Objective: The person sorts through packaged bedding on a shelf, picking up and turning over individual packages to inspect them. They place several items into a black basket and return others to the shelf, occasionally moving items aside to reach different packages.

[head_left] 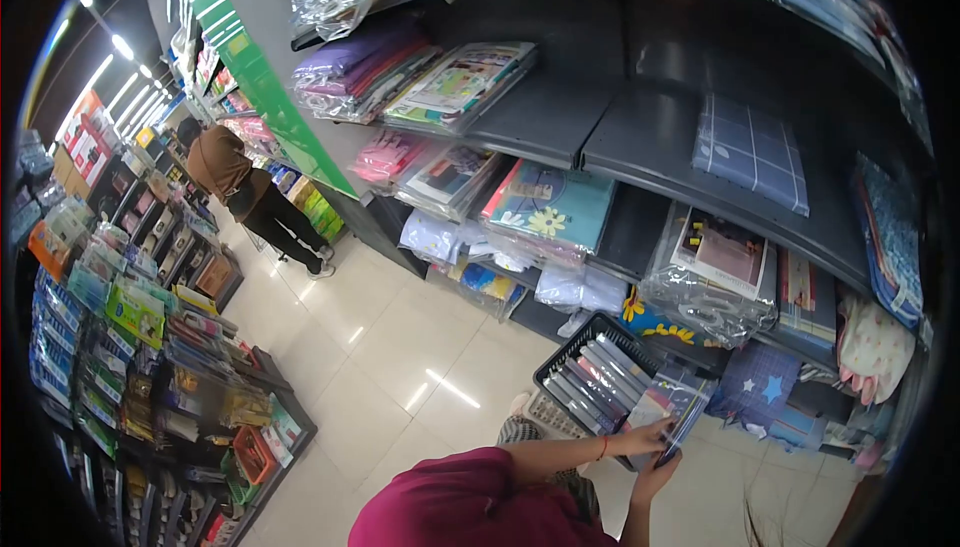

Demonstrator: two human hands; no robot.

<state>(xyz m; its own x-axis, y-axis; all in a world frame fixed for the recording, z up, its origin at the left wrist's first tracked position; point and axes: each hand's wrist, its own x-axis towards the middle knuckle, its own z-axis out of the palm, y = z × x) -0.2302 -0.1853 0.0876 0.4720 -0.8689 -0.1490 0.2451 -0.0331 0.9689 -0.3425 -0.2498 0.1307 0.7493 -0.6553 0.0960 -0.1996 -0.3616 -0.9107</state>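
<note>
My left hand (650,438), with a red band at its wrist, grips a flat plastic-wrapped packet (676,399) with a printed pale and blue-grey surface. Below it, my right hand (656,471) is closed on the packet's lower edge. The packet is tilted and overlaps the right side of a black basket (565,355). Inside the basket, several wrapped grey, white and pink packs (590,383) lie side by side. A magenta sleeve (450,502) covers the upper part of my left arm.
Dark shelves (545,112) hold folded, wrapped textiles, including a blue checked packet (750,152) and a teal flowered one (550,209). On the left stands a rack (285,457) of packaged goods. A person in brown (228,165) stands farther along the tiled aisle (385,337).
</note>
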